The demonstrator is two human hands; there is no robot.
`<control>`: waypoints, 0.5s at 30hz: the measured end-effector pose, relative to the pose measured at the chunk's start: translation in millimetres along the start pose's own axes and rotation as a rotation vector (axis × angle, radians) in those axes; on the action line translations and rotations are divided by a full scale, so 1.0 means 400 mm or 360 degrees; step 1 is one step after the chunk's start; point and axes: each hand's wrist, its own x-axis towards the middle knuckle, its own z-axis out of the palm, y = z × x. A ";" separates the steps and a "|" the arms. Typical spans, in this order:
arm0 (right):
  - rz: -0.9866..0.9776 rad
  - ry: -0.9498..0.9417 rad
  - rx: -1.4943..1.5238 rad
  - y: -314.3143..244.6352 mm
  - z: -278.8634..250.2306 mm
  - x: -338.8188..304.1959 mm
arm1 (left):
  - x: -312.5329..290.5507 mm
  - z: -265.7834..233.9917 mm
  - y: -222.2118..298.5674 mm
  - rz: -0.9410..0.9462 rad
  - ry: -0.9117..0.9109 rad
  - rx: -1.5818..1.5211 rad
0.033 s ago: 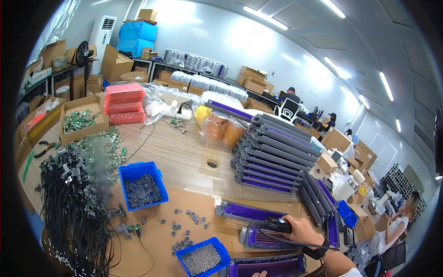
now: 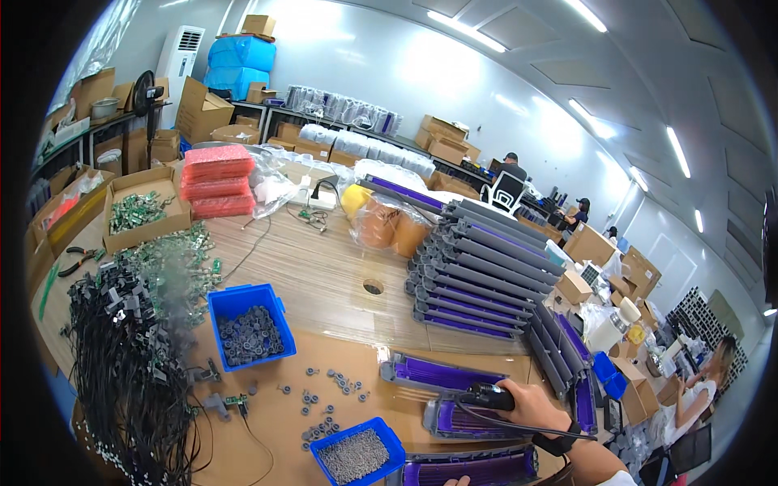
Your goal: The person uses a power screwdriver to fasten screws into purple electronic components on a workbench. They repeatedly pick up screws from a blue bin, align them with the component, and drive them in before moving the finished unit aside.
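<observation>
Black screwdriver (image 2: 486, 396) in right hand (image 2: 531, 406)

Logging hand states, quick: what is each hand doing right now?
Left hand: only fingertips show at the lower edge; cannot be told.
Right hand: closed on a black power tool.
</observation>
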 end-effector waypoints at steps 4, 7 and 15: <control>0.0012 -0.0112 0.0081 0.019 0.005 -0.017 | -0.005 0.011 -0.004 -0.0004 0.0006 -0.0001; -0.0074 0.0008 0.0114 0.037 0.022 -0.033 | -0.002 0.006 0.004 -0.0043 -0.0013 -0.0019; 0.0050 -0.0175 -0.0007 -0.031 -0.020 -0.070 | -0.008 0.032 0.011 -0.0044 0.0056 -0.0035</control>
